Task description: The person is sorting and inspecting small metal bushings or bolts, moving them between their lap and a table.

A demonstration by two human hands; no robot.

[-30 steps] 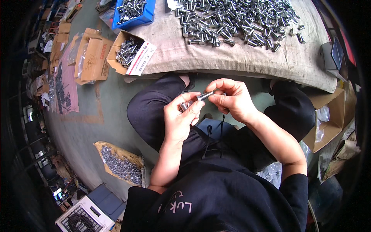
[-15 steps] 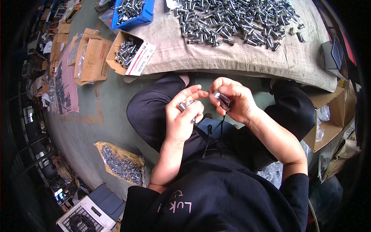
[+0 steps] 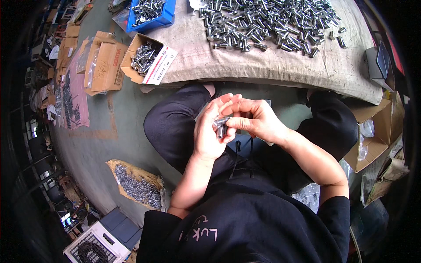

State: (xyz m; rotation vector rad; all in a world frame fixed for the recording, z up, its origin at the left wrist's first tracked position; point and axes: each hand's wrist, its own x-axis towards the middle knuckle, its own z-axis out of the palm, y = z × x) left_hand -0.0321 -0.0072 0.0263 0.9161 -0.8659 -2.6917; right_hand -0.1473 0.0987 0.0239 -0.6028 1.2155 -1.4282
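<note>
My left hand point(image 3: 208, 136) is cupped palm up above my lap, with a few shiny metal bolts point(image 3: 220, 132) in its palm and curled fingers. My right hand point(image 3: 258, 119) has come against it from the right. Its thumb and forefinger pinch one short bolt point(image 3: 224, 120) lying over the others. The fingertips of both hands meet just beyond the bolts, so part of the pieces is hidden. Beyond my hands, a wide heap of similar bolts point(image 3: 267, 24) covers the far part of the cloth-covered table point(image 3: 272, 72).
At the table's left stand a blue bin point(image 3: 164, 18) and an open carton point(image 3: 131, 72), both holding metal pieces. Another carton point(image 3: 107, 70) is farther left. Small parts fill a floor tray point(image 3: 115, 166). An open box point(image 3: 377, 144) stands at right.
My right hand has moved left to my left hand, bringing its bolt over the ones in the left palm. My left hand has turned and opened slightly around its bolts.
</note>
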